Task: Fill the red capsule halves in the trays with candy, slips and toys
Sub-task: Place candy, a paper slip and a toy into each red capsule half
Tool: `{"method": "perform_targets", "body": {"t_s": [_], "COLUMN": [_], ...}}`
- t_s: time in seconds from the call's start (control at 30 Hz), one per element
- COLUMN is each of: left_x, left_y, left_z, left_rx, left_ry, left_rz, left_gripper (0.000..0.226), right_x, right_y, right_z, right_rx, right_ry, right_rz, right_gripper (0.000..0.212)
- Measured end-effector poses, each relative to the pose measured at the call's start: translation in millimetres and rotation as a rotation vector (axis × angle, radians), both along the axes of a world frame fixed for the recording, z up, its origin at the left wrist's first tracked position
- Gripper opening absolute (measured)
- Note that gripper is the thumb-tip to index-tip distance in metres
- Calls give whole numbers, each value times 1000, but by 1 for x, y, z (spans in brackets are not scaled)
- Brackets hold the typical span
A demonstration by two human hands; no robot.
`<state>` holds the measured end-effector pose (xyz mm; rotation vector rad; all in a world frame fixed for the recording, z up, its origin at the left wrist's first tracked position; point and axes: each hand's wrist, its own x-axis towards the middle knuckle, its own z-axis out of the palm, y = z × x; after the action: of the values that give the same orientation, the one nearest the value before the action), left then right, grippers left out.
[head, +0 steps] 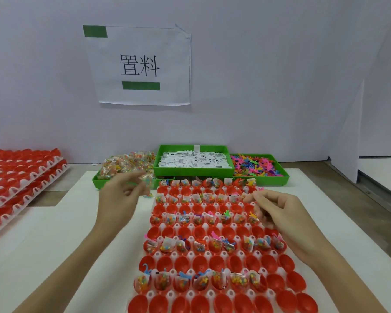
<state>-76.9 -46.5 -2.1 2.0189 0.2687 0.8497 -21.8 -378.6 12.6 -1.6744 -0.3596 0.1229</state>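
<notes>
- The tray (191,255) of red cups (199,266) lies flat on the white bench (54,245), so nothing rolls away. Every other row already has candy, a slip and a toy in each cup. The rows between them hold nothing.
- The right hand (278,213) is over the right side of the tray, its fingers curled in close. It may pinch something small, but I cannot tell what.
- The left hand (120,195) is just left of the tray's far end. It is blurry, with fingers loosely bent near a candy bag (148,182); I cannot tell if it holds it.
- Behind the tray sit three green bins: candy (127,164), white slips (194,160) and bright toys (255,166). They are close, so both hands can reach them.
- More red cups are stacked (20,175) far to the left of the tray, likely waiting their turn.
</notes>
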Motion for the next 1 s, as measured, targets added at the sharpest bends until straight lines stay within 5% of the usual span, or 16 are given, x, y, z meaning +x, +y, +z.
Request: {"method": "perform_targets", "body": {"t_s": [0.2, 0.47, 0.7, 0.8, 1.0], "left_x": [-38, -46, -44, -45, -46], "left_y": [-44, -37, -29, -27, -25], "left_z": [-7, -5, -10, -8, -5], "left_rx": [-350, -499, -426, -407, -390], "left_ry": [53, 102, 1, -25, -32], "left_rz": [-230, -330, -271, -284, -298], "left_gripper": [25, 8, 8, 9, 8], "right_x": [0, 72, 155, 172, 184], "right_y": [10, 58, 102, 116, 129], "right_z": [2, 23, 30, 26, 20], "right_rx": [-104, -676, -949, -1110, -1200], "right_ry": [-176, -537, -453, -335, -400], "right_rz": [-40, -110, -113, -91, -190], "right_gripper": [26, 24, 24, 42, 11]}}
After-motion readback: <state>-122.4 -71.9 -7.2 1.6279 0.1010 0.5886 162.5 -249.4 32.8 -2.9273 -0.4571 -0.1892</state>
